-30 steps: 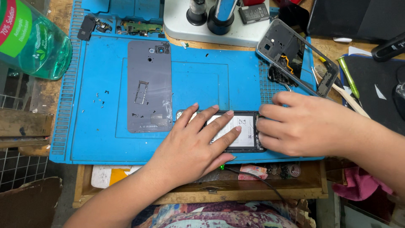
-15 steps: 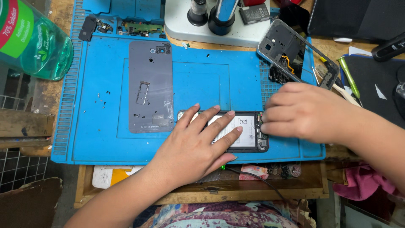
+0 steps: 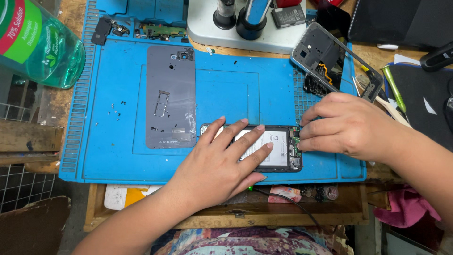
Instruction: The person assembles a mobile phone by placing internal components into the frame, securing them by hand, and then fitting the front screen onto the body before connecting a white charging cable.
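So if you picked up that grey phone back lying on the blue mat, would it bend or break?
The grey back cover looks thin and flat, so it is probably light and may flex a little. It lies flush on the blue mat, so lifting an edge could be fiddly. Small screws sit beside it; pushing it sideways would likely scatter them.

the left hand point(image 3: 214, 163) lies flat over the opened phone point(image 3: 278, 147), hiding its left half. the right hand's point(image 3: 347, 123) curled fingertips cover whatever they pinch at the phone's right end. the green bottle point(image 3: 35, 40) is cut off by the top and left edges. the microscope base point(image 3: 245, 35) is cut off at the top. the loose screws point(image 3: 115, 111) on the blue mat point(image 3: 94, 156) are too small to make out.
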